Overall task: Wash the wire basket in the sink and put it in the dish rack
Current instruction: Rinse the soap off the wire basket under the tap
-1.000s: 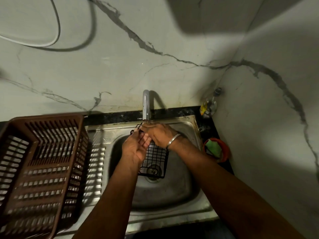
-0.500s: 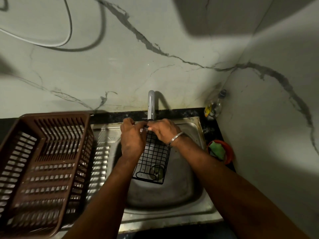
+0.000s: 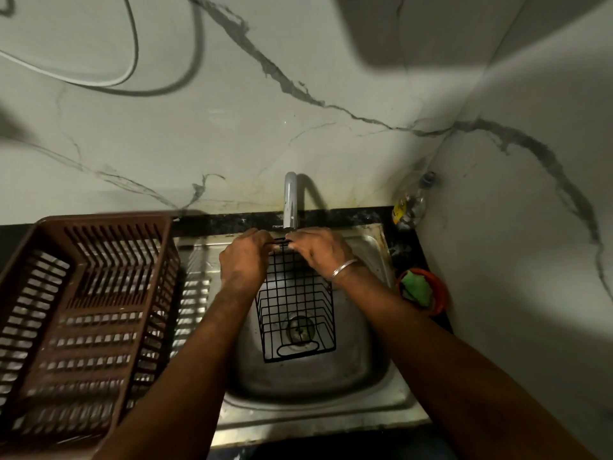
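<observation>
Left hand (image 3: 245, 262), right hand (image 3: 320, 250) fingers still curled round wire basket (image 3: 295, 313) rim over sink (image 3: 368, 366)

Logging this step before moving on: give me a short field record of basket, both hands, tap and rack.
basket: wire basket held in the sink bowl, far rim by the tap
left: left hand grips the far rim
right: right hand grips the same rim
rack: dish rack left of sink, basket not yet in it
water: cannot tell if running

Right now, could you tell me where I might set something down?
The brown plastic dish rack is bare inside, as is the ribbed steel drainboard beside it. The left hand, right hand and black wire basket crowd the steel basin.
</observation>
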The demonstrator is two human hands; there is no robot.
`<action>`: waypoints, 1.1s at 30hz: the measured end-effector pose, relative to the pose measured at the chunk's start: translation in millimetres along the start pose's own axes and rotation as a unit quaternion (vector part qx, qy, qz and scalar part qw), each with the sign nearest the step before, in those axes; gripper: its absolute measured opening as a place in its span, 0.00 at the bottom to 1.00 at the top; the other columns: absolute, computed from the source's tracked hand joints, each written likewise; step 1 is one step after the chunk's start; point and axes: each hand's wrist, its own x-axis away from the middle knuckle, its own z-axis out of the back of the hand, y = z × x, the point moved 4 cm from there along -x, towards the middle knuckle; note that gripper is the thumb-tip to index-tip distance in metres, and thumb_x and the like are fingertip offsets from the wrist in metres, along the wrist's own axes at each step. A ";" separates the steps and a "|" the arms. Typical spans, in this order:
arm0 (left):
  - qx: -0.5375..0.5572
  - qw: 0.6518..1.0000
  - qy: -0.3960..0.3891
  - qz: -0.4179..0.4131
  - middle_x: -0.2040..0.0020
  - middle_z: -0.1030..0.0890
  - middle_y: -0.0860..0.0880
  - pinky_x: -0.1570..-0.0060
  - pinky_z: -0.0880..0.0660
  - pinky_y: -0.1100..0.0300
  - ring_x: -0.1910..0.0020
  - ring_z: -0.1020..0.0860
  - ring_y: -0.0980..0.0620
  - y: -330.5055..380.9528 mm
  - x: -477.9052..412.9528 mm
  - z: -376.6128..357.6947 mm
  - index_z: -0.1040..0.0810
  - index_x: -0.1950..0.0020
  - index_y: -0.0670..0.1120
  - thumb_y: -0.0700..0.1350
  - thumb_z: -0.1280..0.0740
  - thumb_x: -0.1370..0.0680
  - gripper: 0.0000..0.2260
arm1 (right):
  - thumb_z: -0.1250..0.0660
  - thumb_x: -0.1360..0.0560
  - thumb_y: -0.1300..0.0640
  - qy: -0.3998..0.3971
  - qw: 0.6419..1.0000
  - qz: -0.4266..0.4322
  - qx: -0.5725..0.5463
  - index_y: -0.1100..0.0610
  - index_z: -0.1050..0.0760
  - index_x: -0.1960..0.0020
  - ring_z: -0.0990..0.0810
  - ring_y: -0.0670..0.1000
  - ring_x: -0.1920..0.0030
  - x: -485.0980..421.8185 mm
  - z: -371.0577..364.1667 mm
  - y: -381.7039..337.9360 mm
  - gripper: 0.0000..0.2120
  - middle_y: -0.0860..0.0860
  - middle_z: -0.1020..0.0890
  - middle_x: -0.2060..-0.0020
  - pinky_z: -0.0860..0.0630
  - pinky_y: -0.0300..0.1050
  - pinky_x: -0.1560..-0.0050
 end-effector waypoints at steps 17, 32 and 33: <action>-0.050 0.991 -0.123 0.010 0.37 0.20 0.45 0.45 0.24 0.45 0.41 0.22 0.44 -7.6 -3.4 0.0 0.28 0.37 0.56 0.56 0.32 0.17 0.11 | 0.28 0.23 0.66 -0.046 0.998 -0.052 0.012 0.49 0.19 0.34 0.14 0.56 0.45 -13.8 -13.8 2.0 0.21 0.55 0.14 0.44 0.16 0.48 0.45; -0.014 0.992 -0.085 0.095 0.58 0.19 0.50 0.53 0.17 0.47 0.58 0.18 0.45 -9.4 18.4 -15.5 0.21 0.39 0.55 0.53 0.39 0.14 0.08 | 0.40 0.15 0.48 0.003 0.977 -0.214 0.020 0.53 0.21 0.40 0.18 0.58 0.54 -0.8 -30.6 3.2 0.13 0.56 0.17 0.54 0.20 0.51 0.55; -0.007 0.992 -0.085 0.094 0.57 0.17 0.48 0.52 0.17 0.47 0.57 0.17 0.43 -5.7 18.8 -15.5 0.21 0.39 0.55 0.54 0.39 0.13 0.09 | 0.40 0.15 0.48 0.014 0.976 -0.214 0.021 0.54 0.21 0.41 0.18 0.58 0.54 -1.2 -30.9 0.3 0.13 0.57 0.17 0.54 0.20 0.51 0.55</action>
